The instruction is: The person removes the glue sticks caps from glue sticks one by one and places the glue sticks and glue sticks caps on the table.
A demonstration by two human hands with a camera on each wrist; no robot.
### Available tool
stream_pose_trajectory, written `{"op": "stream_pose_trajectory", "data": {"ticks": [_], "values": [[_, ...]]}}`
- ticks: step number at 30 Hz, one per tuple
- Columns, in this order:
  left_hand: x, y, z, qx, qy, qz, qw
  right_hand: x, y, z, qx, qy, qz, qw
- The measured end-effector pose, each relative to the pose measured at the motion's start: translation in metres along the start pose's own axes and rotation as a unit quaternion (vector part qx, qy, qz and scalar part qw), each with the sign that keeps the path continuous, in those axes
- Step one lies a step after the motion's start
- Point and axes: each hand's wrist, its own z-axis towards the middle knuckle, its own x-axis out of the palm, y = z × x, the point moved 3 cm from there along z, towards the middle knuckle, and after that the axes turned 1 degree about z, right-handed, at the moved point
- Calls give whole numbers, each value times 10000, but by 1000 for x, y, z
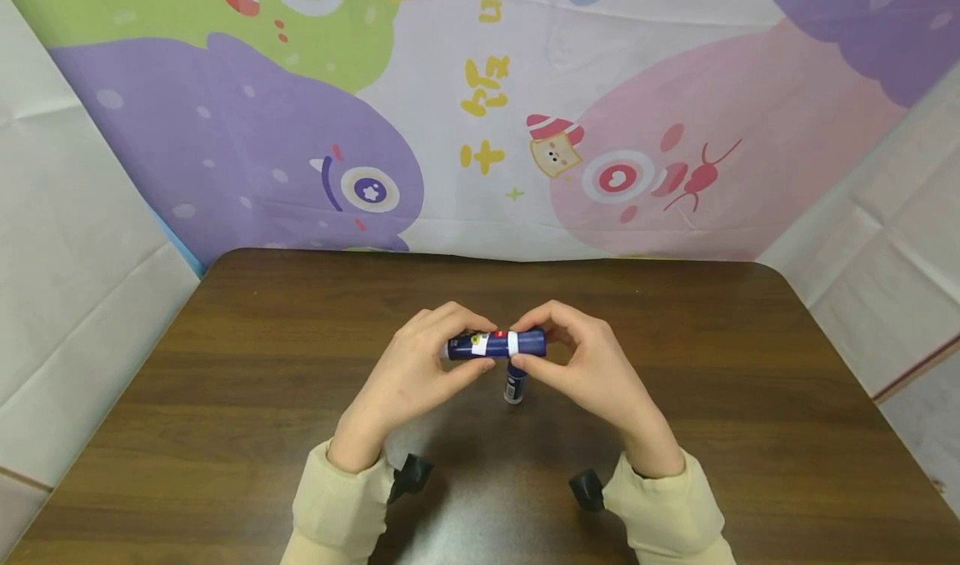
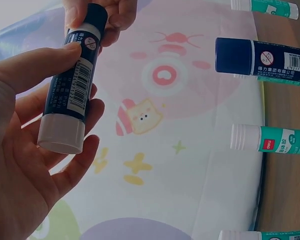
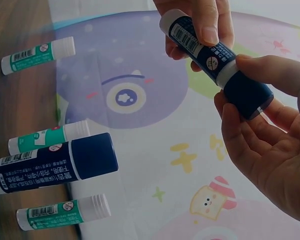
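Note:
A navy glue stick (image 1: 493, 345) with a white band is held level above the table, between both hands. My left hand (image 1: 412, 369) grips its labelled body, thumb on the near side and fingers on the far side. Around the navy cap, my right hand (image 1: 588, 365) pinches with thumb and fingers; the cap still sits against the white band. The barcode label and white base of the held glue stick (image 2: 72, 95) show in the left wrist view. Just below the hands, a second navy glue stick (image 1: 514, 386) stands upright, its top partly hidden.
Several green glue sticks with white ribbed tops, such as one glue stick (image 2: 285, 140) and another glue stick (image 3: 55, 212), stand around the second navy one in the wrist views. The brown wooden table (image 1: 262, 415) meets a cartoon-printed cloth (image 1: 465, 207) at its far edge.

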Motion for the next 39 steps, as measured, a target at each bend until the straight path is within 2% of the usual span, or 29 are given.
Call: {"op": "stream_pose_trajectory", "data": {"ticks": [17, 28, 39], "values": [[0, 1, 0, 4, 42, 23, 10000, -1, 1, 0, 6, 4, 22, 10000], [-2, 1, -1, -126, 73, 35, 9999, -4, 1, -1, 69, -129, -273, 9995], [4, 2, -1, -55, 79, 161, 9998, -4, 5, -2, -413, -199, 155, 9988]]}}
